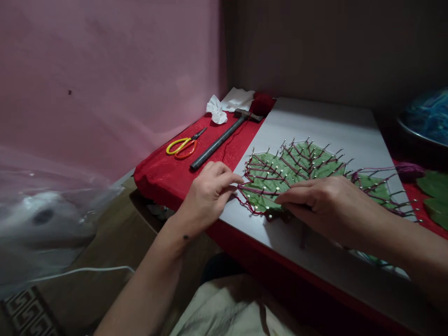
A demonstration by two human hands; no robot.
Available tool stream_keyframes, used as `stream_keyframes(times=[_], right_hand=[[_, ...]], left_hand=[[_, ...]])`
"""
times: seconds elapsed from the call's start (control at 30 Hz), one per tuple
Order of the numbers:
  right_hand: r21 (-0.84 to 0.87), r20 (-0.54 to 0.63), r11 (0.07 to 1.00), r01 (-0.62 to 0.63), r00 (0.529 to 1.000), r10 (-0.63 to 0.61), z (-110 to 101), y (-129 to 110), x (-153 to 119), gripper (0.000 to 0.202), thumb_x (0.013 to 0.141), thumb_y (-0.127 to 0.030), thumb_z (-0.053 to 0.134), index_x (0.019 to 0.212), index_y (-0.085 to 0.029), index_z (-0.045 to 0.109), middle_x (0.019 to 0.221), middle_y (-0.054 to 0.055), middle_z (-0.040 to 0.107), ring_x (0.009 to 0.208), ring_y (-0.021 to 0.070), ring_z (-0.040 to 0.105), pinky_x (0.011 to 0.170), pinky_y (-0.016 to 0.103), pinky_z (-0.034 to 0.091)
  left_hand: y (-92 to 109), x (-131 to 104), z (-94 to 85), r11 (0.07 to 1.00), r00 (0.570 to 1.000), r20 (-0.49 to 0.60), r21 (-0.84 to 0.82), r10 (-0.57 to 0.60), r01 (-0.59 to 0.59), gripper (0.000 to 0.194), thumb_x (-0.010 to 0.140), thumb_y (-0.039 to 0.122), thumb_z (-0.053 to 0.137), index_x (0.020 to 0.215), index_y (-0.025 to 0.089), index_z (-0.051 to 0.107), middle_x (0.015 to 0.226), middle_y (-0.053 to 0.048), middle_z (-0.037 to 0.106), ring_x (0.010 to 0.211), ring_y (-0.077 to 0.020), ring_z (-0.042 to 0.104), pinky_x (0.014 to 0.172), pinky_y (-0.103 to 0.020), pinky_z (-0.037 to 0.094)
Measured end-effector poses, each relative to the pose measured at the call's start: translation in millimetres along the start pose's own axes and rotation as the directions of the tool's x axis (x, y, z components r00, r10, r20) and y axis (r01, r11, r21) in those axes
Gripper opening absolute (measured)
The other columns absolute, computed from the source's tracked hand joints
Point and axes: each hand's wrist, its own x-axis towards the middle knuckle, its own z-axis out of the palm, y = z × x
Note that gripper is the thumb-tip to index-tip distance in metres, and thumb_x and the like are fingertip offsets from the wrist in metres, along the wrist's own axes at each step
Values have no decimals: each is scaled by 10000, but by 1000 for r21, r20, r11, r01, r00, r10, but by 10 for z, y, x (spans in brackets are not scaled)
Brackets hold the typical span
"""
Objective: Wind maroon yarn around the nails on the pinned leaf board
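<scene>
A green leaf lies on a white board, with many nails standing around its edge and along its veins. Dark red thread is wound between the nails. My left hand is at the leaf's left end, thumb and forefinger pinched on strands of the thread beside the outermost nails. Over the leaf's lower middle, my right hand has its fingers pressed together, and a thin strand appears to run to their tips. That hand and forearm hide part of the leaf and nails.
On the red cloth lie a hammer, scissors with yellow and orange handles, crumpled white paper and a red yarn ball. Purple yarn, another leaf and a bowl are at right. A pink wall borders the left.
</scene>
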Motion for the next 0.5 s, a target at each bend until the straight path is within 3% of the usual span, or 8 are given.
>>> stream_keyframes(times=[0.1, 0.23, 0.3, 0.4, 0.5], right_hand=[[34, -17, 999, 8, 1000, -7, -72, -77, 30, 254, 834, -177, 479, 823, -230, 727, 681, 12, 693, 574, 115, 595, 546, 235, 385], [73, -33, 997, -8, 999, 10, -150, -151, 123, 234, 821, -184, 498, 797, -236, 725, 661, -12, 685, 537, 95, 561, 522, 239, 350], [68, -54, 997, -44, 997, 48, -157, -165, 201, 224, 820, -220, 508, 800, -238, 731, 645, -13, 681, 516, 92, 537, 516, 243, 341], [58, -67, 994, -93, 993, 97, -123, -176, 355, 219, 815, -266, 522, 795, -245, 740, 610, -10, 666, 514, 100, 523, 530, 249, 345], [44, -44, 991, -127, 991, 129, -64, -196, 513, 228, 794, -239, 522, 812, -250, 750, 632, 3, 677, 548, 114, 543, 569, 260, 365]], left_hand=[[36, 8, 58, 984, 991, 55, 121, 125, -131, 171, 897, 158, 518, 955, 184, 676, 848, -50, 543, 825, -163, 479, 707, -284, 439], [35, 10, 129, 974, 989, 65, 172, 135, -144, 134, 888, 189, 538, 805, 166, 641, 871, -61, 538, 859, -183, 459, 758, -317, 434], [27, -14, 156, 987, 997, -13, 147, 74, -71, 133, 880, 196, 552, 767, 173, 618, 856, -50, 541, 865, -183, 465, 788, -329, 431], [4, -59, 199, 993, 985, -131, 31, -112, 117, 144, 860, 182, 561, 720, 174, 592, 804, -23, 534, 838, -168, 492, 785, -319, 431], [-27, -63, 229, 945, 940, -119, -108, -320, 309, 173, 825, 168, 561, 652, 171, 555, 762, 1, 530, 776, -143, 517, 728, -286, 431]])
